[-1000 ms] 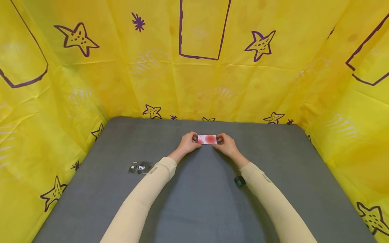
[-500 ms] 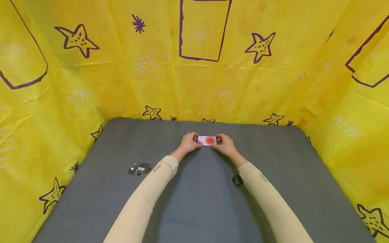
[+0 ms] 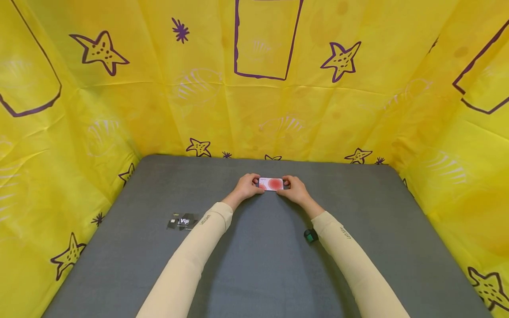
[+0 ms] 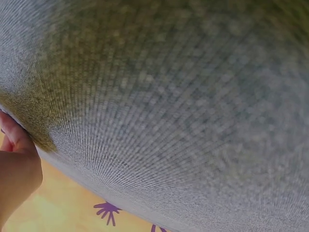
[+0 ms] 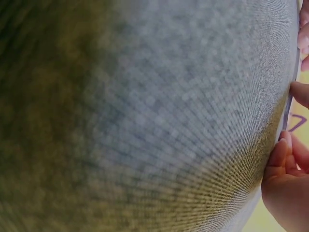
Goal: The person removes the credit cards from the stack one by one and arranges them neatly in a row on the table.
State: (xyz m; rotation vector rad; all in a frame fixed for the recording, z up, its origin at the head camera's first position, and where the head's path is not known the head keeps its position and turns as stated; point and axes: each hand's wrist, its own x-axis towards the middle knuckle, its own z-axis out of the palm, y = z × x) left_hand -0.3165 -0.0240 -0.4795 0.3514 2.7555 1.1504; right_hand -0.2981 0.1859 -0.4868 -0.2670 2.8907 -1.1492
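Note:
A white card with a red circle (image 3: 271,183) lies flat near the far middle of the grey table (image 3: 262,260). My left hand (image 3: 247,186) pinches its left short edge and my right hand (image 3: 296,188) pinches its right short edge, fingers curled. Both wrist views sit almost against the grey cloth; only a bit of the left hand (image 4: 17,169) and the right hand's fingers (image 5: 285,159) show at the frame edges. The card's thin edge (image 5: 288,104) is just visible beside the right fingers.
A black VIP card (image 3: 183,221) lies on the table left of my left forearm. A small dark green object (image 3: 310,236) sits beside my right forearm. Yellow sheet walls with purple stars (image 3: 342,57) close in the table on three sides.

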